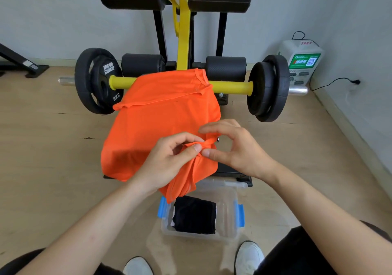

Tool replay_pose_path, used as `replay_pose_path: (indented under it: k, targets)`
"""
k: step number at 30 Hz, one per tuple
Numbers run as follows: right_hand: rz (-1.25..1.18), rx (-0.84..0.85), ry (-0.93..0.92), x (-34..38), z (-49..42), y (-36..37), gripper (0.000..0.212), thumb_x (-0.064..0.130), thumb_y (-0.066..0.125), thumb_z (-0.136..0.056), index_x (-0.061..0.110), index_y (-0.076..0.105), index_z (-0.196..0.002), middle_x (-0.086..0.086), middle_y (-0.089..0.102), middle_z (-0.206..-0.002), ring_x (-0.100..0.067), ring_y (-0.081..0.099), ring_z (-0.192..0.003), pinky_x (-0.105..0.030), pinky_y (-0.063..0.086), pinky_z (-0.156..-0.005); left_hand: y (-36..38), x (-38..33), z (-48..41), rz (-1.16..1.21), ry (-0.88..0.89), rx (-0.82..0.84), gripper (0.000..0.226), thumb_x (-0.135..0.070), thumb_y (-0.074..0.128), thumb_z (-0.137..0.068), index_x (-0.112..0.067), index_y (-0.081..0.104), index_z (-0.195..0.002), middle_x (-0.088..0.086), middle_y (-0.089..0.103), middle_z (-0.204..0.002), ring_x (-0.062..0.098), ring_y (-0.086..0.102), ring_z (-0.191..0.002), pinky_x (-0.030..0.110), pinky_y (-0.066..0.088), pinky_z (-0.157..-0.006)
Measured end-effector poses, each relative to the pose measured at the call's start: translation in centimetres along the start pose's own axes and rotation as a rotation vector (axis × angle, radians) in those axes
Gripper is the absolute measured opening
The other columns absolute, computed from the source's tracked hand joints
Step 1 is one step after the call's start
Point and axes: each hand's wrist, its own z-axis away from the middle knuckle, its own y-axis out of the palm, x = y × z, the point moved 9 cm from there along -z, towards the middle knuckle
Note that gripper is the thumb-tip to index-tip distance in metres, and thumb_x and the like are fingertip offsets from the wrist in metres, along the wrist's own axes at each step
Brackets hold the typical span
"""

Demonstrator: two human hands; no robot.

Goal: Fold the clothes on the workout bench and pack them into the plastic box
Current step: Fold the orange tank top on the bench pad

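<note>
An orange T-shirt (161,113) lies spread over the workout bench (229,169), its neck end toward the yellow bar. Its near part is bunched and hangs over the clear plastic box (228,209). My left hand (169,160) pinches the bunched orange cloth between thumb and fingers. My right hand (235,147) pinches the same fold from the right, thumb and forefinger on it. A folded black garment (194,214) lies inside the box on the floor, just before my feet.
A yellow bar (231,87) with black weight plates (95,81) on both ends crosses behind the shirt. Black roller pads and a yellow upright stand beyond. A white charger station (301,62) sits by the right wall. My white shoes (249,256) stand near the box.
</note>
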Motion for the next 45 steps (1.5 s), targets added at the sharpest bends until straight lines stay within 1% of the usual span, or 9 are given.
replay_pose_path:
  k: [5, 11, 15, 17, 22, 29, 34, 41, 45]
  targets:
    - [-0.149, -0.043, 0.059, -0.2, -0.4, 0.5, 0.008, 0.024, 0.078, -0.084, 0.017, 0.074, -0.088, 0.012, 0.071, -0.079, -0.006, 0.063, -0.074, -0.025, 0.052, -0.070, -1.1, 0.6, 0.1, 0.099, -0.018, -0.129, 0.011, -0.013, 0.067, -0.092, -0.011, 0.074, -0.101, 0.001, 0.076, -0.091, 0.007, 0.068, -0.087, 0.020, 0.051, -0.080]
    - [-0.234, -0.191, 0.112, -1.0, -0.6, -1.1, 0.019, 0.027, 0.072, -0.089, 0.010, 0.072, -0.079, -0.010, 0.070, -0.073, -0.026, 0.062, -0.065, -0.046, 0.053, -0.061, 0.8, 2.4, 0.7, -0.010, -0.090, -0.017, 0.031, -0.023, 0.085, -0.074, -0.016, 0.068, -0.099, -0.001, 0.077, -0.093, 0.011, 0.073, -0.089, 0.032, 0.057, -0.081]
    - [-0.279, -0.231, 0.101, -0.5, -0.5, -1.9, 0.025, 0.024, 0.068, -0.091, 0.008, 0.069, -0.073, -0.005, 0.064, -0.064, -0.008, 0.053, -0.059, -0.030, 0.046, -0.053, 0.9, 3.2, 1.2, -0.278, -0.101, -0.215, 0.044, -0.050, 0.083, -0.063, -0.019, 0.055, -0.077, -0.002, 0.066, -0.067, 0.022, 0.065, -0.066, 0.050, 0.052, -0.065]
    - [-0.299, -0.235, 0.104, -0.4, -0.4, -2.1, 0.027, 0.023, 0.067, -0.092, 0.006, 0.068, -0.071, -0.001, 0.061, -0.061, -0.003, 0.049, -0.056, -0.021, 0.041, -0.053, 0.8, 3.1, 1.1, -0.371, -0.070, -0.291, 0.044, -0.052, 0.077, -0.067, -0.019, 0.050, -0.073, -0.002, 0.059, -0.058, 0.021, 0.059, -0.057, 0.047, 0.048, -0.057]
    - [-0.351, -0.268, 0.103, -0.8, -0.1, -3.1, 0.027, 0.025, 0.064, -0.095, 0.008, 0.070, -0.076, -0.009, 0.066, -0.068, -0.015, 0.057, -0.062, -0.038, 0.049, -0.056, 0.3, 2.7, 1.0, -0.320, 0.006, -0.297, 0.028, -0.040, 0.070, -0.080, -0.016, 0.058, -0.073, 0.002, 0.061, -0.058, 0.024, 0.058, -0.056, 0.044, 0.047, -0.056]
    - [-0.371, -0.332, 0.165, -2.8, -0.3, -4.2, 0.022, 0.021, 0.063, -0.095, 0.009, 0.071, -0.079, 0.010, 0.065, -0.066, -0.004, 0.057, -0.061, -0.022, 0.046, -0.053, -2.0, 2.1, 1.3, -0.163, -0.056, -0.277, 0.031, -0.029, 0.067, -0.088, -0.012, 0.054, -0.065, 0.001, 0.044, -0.056, 0.011, 0.040, -0.056, 0.035, 0.034, -0.055]
    - [-0.317, -0.322, 0.169, -3.2, -2.5, -3.9, 0.024, 0.024, 0.062, -0.097, 0.007, 0.071, -0.082, -0.011, 0.069, -0.074, -0.013, 0.059, -0.065, -0.034, 0.050, -0.059, -5.4, 0.8, -1.5, -0.001, -0.144, -0.215, 0.013, -0.011, 0.068, -0.092, -0.009, 0.071, -0.080, -0.003, 0.066, -0.072, 0.006, 0.058, -0.070, 0.022, 0.045, -0.065]
    - [-0.226, -0.398, 0.261, -5.2, -9.5, -6.5, 0.034, 0.024, 0.060, -0.098, 0.014, 0.062, -0.065, 0.017, 0.049, -0.051, 0.002, 0.040, -0.048, -0.016, 0.033, -0.051, -11.2, 0.4, -10.6, -0.273, -0.057, -0.346, 0.019, -0.014, 0.079, -0.084, -0.011, 0.075, -0.102, 0.003, 0.073, -0.086, 0.010, 0.065, -0.077, 0.026, 0.051, -0.079]
    - [0.042, -0.357, 0.399, -9.6, -12.5, -7.0, 0.017, 0.024, 0.058, -0.096, 0.013, 0.069, -0.089, -0.002, 0.065, -0.081, -0.015, 0.058, -0.076, -0.031, 0.046, -0.070, -12.7, 1.5, -11.3, -0.445, -0.050, -0.400, 0.025, -0.009, 0.078, -0.082, -0.016, 0.072, -0.106, -0.001, 0.071, -0.091, 0.008, 0.066, -0.077, 0.031, 0.056, -0.086]
